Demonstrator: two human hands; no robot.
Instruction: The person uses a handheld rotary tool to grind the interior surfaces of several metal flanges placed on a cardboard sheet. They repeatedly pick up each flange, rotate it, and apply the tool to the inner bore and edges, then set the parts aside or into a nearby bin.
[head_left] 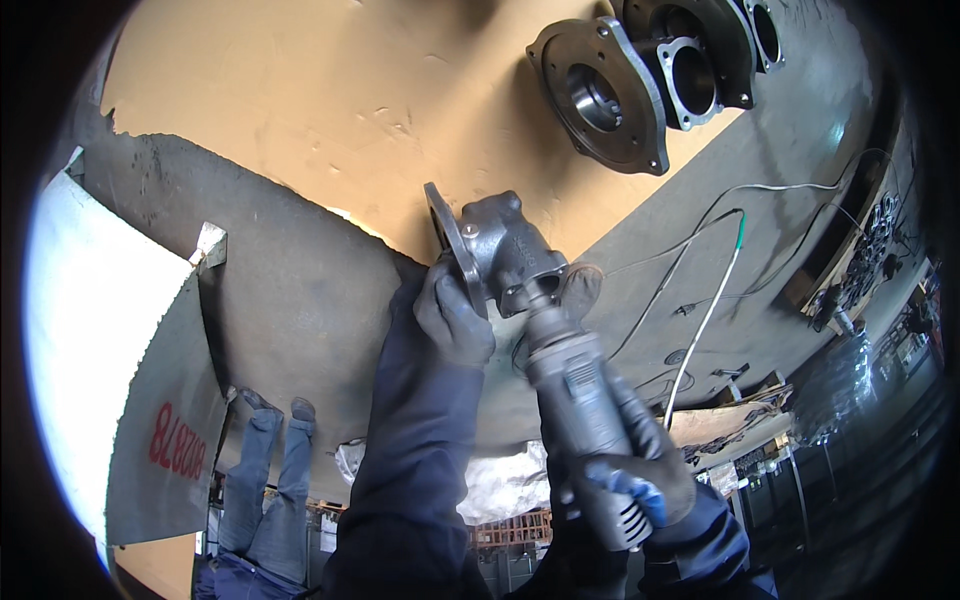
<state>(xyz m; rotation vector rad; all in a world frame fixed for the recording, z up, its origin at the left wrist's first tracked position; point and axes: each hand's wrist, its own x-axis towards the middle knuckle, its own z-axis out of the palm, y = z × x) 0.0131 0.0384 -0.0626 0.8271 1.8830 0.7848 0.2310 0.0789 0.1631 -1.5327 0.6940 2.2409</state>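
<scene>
In my gloved left hand (455, 318) is a dark grey metal casting (508, 240), gripped by its flat flange. It is a stubby pipe-like housing, tilted, just beyond my wrist. My right hand (645, 470), in a dark glove with a blue patch, wraps round the rear body of a grey straight grinder (580, 385). The grinder's nose points up and left and meets the casting's near opening. Its tip is hidden at that opening, so I cannot tell whether it is turning.
Several flanged metal castings (600, 95) stand on the tan cardboard sheet (300, 90) at the far right. Cables (700, 350) run across the grey floor to the right. A grey panel (165, 430) with red marking stands at left, near another person's legs (265, 470).
</scene>
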